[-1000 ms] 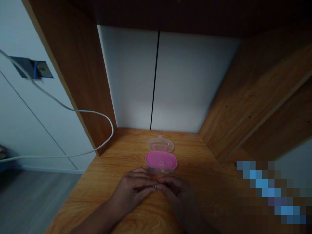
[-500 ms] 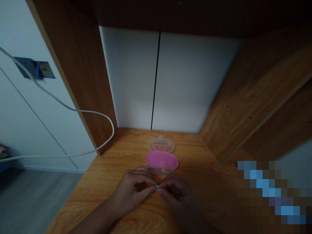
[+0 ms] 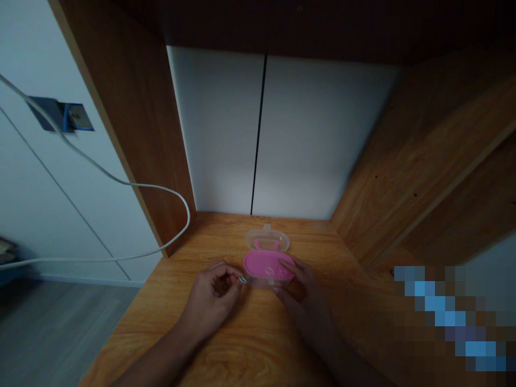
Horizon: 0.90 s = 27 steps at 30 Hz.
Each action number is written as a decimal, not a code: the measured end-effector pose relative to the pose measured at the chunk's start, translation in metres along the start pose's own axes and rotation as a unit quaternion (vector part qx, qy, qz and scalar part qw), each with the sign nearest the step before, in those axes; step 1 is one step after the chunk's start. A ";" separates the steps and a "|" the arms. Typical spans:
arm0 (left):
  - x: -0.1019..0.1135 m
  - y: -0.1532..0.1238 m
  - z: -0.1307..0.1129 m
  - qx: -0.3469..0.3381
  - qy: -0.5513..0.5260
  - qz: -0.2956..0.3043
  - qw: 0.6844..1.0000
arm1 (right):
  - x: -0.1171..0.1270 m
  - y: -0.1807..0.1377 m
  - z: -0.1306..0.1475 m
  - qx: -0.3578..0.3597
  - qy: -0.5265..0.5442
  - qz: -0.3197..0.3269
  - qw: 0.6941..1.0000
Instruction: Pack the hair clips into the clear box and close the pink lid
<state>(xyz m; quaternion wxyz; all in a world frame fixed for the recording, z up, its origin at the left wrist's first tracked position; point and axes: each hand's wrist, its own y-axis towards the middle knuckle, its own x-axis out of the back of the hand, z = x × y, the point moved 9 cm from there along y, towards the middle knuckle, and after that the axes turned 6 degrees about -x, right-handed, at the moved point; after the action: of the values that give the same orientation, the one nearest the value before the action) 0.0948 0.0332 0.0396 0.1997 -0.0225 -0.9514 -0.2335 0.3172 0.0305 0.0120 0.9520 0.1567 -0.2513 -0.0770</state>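
Note:
A small pink case [image 3: 264, 265] lies open on the wooden desk [image 3: 250, 344], its clear lid [image 3: 266, 240] folded back behind it. Small ring-shaped items rest on the pink inside. My left hand [image 3: 213, 300] sits just left of the case, fingers curled, pinching a tiny pale object [image 3: 243, 279] between thumb and forefinger. My right hand [image 3: 301, 287] reaches over the case's right end, fingertips on its pink surface and thumb at its front edge. The light is dim.
White back panels [image 3: 258, 134] and wooden side walls [image 3: 407, 161] enclose the desk nook. A white cable [image 3: 177, 193] loops past the left wall from a socket [image 3: 60, 114]. A blurred patch covers the lower right.
Both hands were joined in front of the case around the tiny object. They have parted and moved forward: the left keeps the object, the right has gone onto the case.

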 end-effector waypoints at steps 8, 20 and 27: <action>0.012 0.002 -0.013 -0.055 0.083 -0.025 0.995 | -0.009 -0.007 0.014 0.026 0.031 0.057 0.998; 0.015 0.005 -0.001 -0.019 0.100 -0.028 0.994 | -0.013 -0.011 0.020 0.043 0.035 0.081 0.995; 0.010 0.003 0.004 -0.035 0.064 -0.021 0.997 | -0.011 -0.010 0.018 0.015 0.049 0.070 0.996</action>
<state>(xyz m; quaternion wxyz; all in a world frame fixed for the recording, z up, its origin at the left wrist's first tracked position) 0.0848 0.0370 0.0416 0.2541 0.0059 -0.9283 -0.2715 0.2981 0.0190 0.0183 0.9638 0.1561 -0.2160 0.0015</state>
